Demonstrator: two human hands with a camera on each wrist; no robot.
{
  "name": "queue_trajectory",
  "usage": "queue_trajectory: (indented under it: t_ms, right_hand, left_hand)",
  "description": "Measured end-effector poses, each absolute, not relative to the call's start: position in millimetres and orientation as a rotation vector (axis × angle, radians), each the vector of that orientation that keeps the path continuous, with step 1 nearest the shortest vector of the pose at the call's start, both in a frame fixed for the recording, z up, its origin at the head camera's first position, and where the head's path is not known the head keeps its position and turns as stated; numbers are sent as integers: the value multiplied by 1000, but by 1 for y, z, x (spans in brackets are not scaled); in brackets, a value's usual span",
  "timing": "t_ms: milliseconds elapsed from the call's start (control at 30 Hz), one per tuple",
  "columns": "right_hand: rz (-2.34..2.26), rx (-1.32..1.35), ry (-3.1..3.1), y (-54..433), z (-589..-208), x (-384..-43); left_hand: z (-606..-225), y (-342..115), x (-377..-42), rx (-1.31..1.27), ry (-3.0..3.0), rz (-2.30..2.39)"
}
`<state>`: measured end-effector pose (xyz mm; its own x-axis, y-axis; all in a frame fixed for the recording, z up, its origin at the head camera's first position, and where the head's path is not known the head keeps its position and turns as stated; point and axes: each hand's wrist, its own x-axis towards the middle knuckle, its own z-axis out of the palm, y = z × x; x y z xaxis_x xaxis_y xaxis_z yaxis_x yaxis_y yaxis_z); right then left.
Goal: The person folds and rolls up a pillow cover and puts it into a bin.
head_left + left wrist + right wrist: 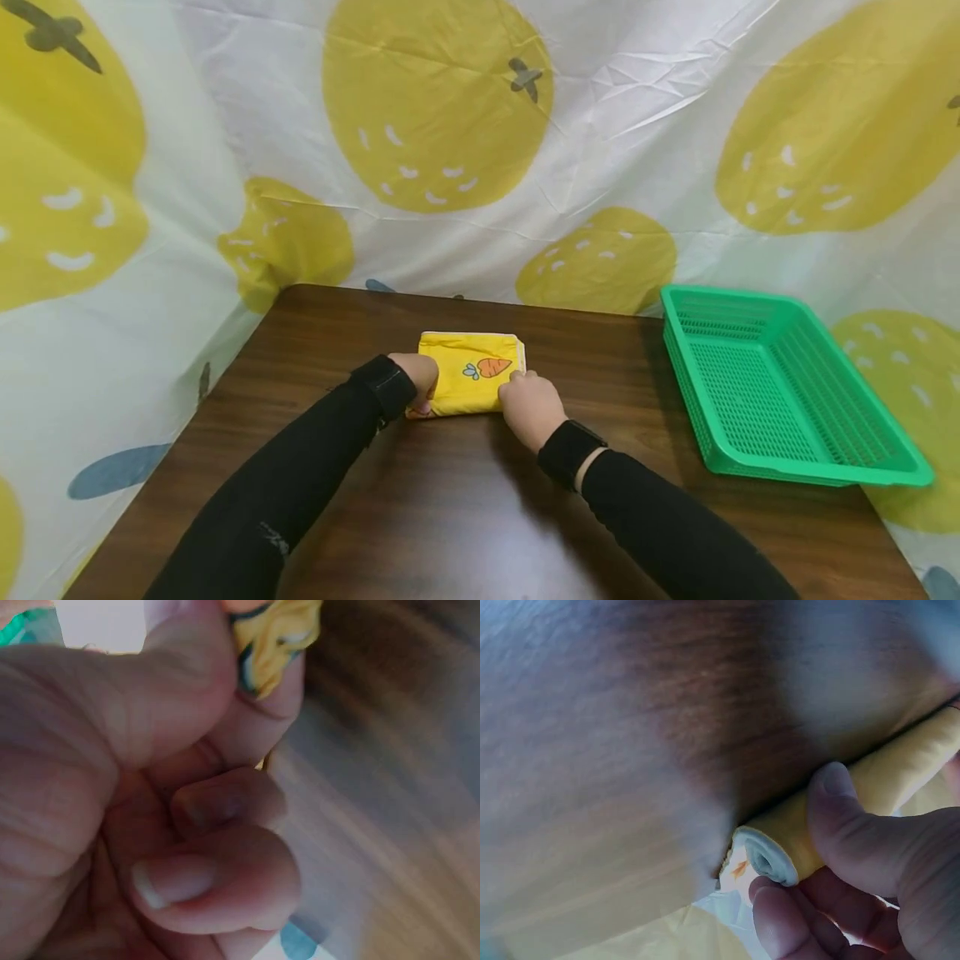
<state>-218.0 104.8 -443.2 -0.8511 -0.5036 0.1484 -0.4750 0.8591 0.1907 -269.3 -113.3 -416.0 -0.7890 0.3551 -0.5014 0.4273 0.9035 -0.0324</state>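
A yellow cloth (459, 383) printed with an orange carrot lies on the brown table, its near edge rolled up. At the roll's left end is my left hand (420, 379), thumb and forefinger pinching a bunched bit of the cloth (277, 645) in the left wrist view, other fingers curled in. My right hand (532, 410) grips the right end. From the right wrist, the cloth roll (892, 776) shows its pale spiral end, with the thumb on one side and fingers on the other. The palm side hides part of the roll.
To the right on the table (420, 517) stands a green plastic basket (750, 400) with mesh walls. A white curtain (465, 250) with yellow fruit prints hangs behind the table and along its sides.
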Motion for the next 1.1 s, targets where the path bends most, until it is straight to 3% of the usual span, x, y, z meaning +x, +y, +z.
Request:
queue_trajectory:
  t_ms: [167, 300, 367, 533, 733, 1100]
  right_hand:
    - [-200, 741, -2857, 100, -445, -220]
    - [-184, 731, -2884, 95, -446, -220]
    - [-179, 727, -2893, 94, -446, -221]
    - [-191, 705, -2899, 95, -447, -222]
    - [-170, 699, -2912, 97, -445, -226]
    - [-147, 725, -2950, 95, -438, -237]
  left_hand:
    - [-409, -115, -277, 589, 2596, -196]
    - [-460, -133, -310, 637, 2873, -203]
    - [-466, -132, -309, 587, 2952, -265]
    - [-436, -115, -259, 567, 3056, -224]
    - [-438, -105, -210, 704, 3225, -201]
    - [-452, -113, -196, 518, 3324, 3]
